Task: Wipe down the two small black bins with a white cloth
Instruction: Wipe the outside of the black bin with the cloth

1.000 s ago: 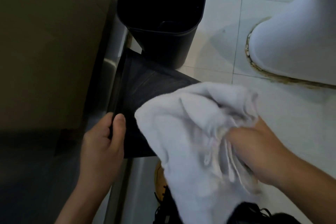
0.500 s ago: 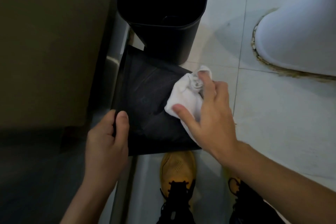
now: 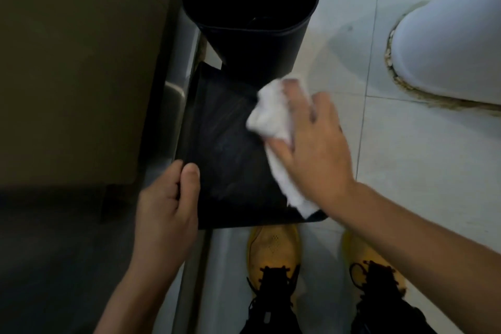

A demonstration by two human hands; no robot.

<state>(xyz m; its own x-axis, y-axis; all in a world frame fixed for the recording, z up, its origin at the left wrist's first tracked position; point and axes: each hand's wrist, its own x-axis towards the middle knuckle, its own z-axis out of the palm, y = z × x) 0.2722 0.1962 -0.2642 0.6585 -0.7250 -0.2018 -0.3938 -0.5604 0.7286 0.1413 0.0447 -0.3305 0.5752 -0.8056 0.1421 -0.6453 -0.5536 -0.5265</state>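
The near black bin point(image 3: 225, 149) shows a flat dark face toward me on the floor. My left hand point(image 3: 165, 209) grips its lower left edge, thumb on top and fingers curled round the rim. My right hand point(image 3: 317, 149) lies flat with fingers spread and presses the bunched white cloth point(image 3: 271, 114) against the bin's right side. Cloth sticks out past my fingertips and under my palm. Directly behind stands the far black bin point(image 3: 252, 35), upright and open at the top, touched by neither hand.
A white toilet base point(image 3: 447, 57) with a crusted seam stands at the right on pale floor tiles point(image 3: 406, 171). A beige panel point(image 3: 81, 62) and a metal rail point(image 3: 184, 68) close off the left. My yellow shoes point(image 3: 273, 247) are just below the near bin.
The cloth went from a big loose bundle held up near the camera to a small wad pressed on the near bin. My right hand slid along the bin's right side. The left hand kept its grip.
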